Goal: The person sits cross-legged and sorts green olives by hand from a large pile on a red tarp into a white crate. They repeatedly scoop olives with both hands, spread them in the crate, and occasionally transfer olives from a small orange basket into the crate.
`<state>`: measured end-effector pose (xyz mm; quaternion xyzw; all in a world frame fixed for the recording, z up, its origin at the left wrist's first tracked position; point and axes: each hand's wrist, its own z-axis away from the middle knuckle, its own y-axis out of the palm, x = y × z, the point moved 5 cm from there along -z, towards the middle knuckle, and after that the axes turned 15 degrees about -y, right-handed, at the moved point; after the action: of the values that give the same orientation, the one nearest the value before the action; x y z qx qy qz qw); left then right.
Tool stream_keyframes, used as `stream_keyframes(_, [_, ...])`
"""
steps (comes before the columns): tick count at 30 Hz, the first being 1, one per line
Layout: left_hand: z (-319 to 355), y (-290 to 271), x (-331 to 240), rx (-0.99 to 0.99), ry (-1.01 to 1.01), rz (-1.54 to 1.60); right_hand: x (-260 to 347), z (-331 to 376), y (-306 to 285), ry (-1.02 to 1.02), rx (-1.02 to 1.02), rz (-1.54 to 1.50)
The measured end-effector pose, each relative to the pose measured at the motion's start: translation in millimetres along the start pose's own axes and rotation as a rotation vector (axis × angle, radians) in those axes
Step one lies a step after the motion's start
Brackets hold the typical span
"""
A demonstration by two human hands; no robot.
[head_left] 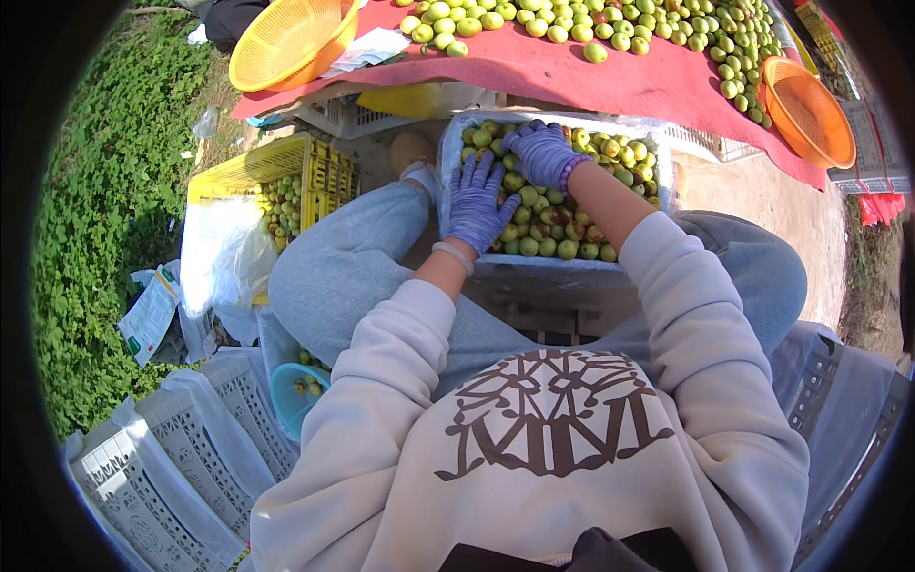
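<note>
Between my knees stands a crate (667, 176) lined with pale plastic film and heaped with small round green fruit (543, 229), some with reddish-brown patches, like jujubes. My left hand (479, 205), in a purple glove, rests over the crate's left side with its fingers stretched and spread on the fruit. Farther up, my right hand (543, 154), gloved alike, bends its fingers down over the fruit near the far edge. Its fingertips are hidden, so whatever it grips cannot be made out.
Beyond the crate, a red cloth (534, 71) bears loose green fruit, with orange baskets (808, 112) (286, 43) at either end. A yellow crate (310, 181) holding fruit stands to the left. Lower left are a blue bowl (295, 400) and grey crates (181, 448); another grey crate (848, 419) is at right.
</note>
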<state>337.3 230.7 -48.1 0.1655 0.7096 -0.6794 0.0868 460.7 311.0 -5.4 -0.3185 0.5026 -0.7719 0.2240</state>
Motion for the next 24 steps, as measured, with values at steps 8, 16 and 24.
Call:
stream_keyframes(8, [-9.1,-15.5,-6.1,0.012,-0.035,0.162,1.6,-5.3,0.5,-0.124,0.119,0.072])
stream_keyframes(16, [-8.2,-21.6,-11.5,0.080,-0.046,0.109,-2.7,-2.2,-2.1,-0.120,0.022,0.002])
stream_keyframes(24, [-8.1,-11.7,-12.1,0.096,-0.009,0.109,-9.8,-3.3,-7.7,-0.043,0.058,0.152])
